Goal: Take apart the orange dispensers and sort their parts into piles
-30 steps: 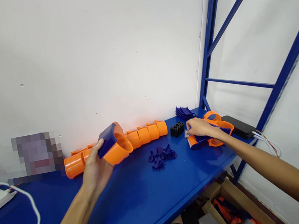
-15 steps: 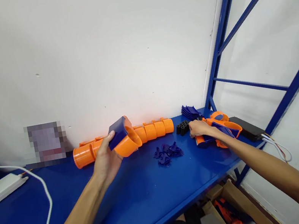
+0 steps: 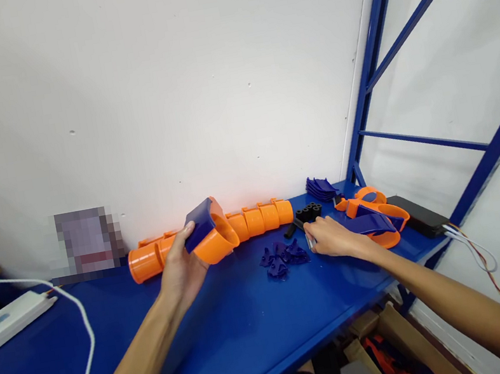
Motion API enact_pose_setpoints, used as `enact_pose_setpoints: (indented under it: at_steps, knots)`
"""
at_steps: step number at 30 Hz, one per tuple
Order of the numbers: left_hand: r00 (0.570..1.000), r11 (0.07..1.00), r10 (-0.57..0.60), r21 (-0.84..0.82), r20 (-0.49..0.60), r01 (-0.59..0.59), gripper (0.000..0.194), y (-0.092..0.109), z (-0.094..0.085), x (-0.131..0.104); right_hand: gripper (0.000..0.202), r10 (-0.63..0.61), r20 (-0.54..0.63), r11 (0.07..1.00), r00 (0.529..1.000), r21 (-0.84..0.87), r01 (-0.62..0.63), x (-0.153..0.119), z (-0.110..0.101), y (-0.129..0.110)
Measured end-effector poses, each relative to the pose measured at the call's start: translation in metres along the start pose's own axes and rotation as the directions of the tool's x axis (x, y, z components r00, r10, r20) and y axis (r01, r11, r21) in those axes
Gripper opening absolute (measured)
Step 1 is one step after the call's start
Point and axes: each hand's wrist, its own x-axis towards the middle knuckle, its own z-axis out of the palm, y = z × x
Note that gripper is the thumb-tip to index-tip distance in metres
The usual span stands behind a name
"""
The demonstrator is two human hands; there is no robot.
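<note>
**A light, slick orange-and-blue piece [image 3: 212, 245], best held across its blue panel**

My left fingers [image 3: 182, 239] wrap around it, one resting on the blue panel [image 3: 198, 220], holding it above the surface [image 3: 265, 326], on the near side of the row of orange cylinders [image 3: 256, 219]. I judge it a thin plastic shell, stiff, with a gloss that could slip; gripping panel and curved underside together seems surest, since the open rim might flex if squeezed. My right fingers [image 3: 320, 234] curl low, near the black tubes [image 3: 308, 211] (a thin pale edge [image 3: 309, 241] shows there; I cannot tell whether they pinch it).
</note>
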Motion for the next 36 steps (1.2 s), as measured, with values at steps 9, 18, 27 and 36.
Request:
enact_pose_setpoints:
  at_steps: [9, 18, 27, 36]
  knots:
    - [1.0, 1.0, -0.004, 0.029, -0.006, 0.004, 0.034, -0.002, 0.0, 0.0, 0.011, 0.045, -0.074, 0.984, 0.996, 0.174, -0.031, 0.003, -0.025, 0.015]
    - [0.999, 1.0, -0.004, 0.015, -0.033, 0.005, 0.029, -0.005, 0.0, 0.001, 0.022, 0.158, -0.126, 0.987, 0.979, 0.01, -0.158, 0.043, -0.013, 0.003]
    - [0.999, 0.999, -0.025, 0.034, -0.028, 0.026, 0.036, -0.006, -0.001, 0.002, 0.025, 0.143, -0.147, 0.987, 0.979, 0.098, -0.129, 0.036, -0.002, 0.039]
    - [1.0, 0.999, 0.017, 0.032, -0.001, -0.017, 0.033, -0.006, -0.003, 0.002, 0.004, 0.262, 0.045, 0.937, 0.964, 0.226, -0.265, 0.037, -0.003, 0.082]
